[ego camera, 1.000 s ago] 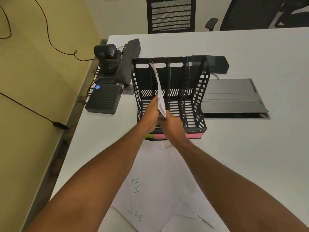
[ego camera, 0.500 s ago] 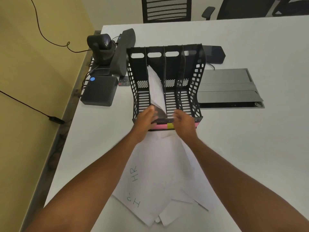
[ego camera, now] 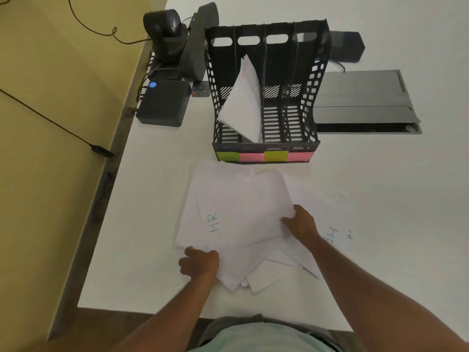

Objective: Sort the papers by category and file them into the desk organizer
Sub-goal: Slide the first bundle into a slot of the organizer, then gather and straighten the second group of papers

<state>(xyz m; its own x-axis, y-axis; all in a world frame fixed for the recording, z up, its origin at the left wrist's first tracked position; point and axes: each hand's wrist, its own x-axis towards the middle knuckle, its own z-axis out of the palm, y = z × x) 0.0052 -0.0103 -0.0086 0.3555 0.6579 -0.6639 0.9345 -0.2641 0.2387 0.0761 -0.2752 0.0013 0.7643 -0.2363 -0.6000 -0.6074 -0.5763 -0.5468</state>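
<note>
Head view: both hands grip a white paper sheet marked "HR" atop loose papers.

Left hand pinches its near corner, right hand its side edge; beyond both, the black slotted plastic desk organizer holds one leaning sheet.

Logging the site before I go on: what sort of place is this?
Probably an office meeting room: a conference camera, a black desk organizer and a flip-up cable box on a long white table.
</note>
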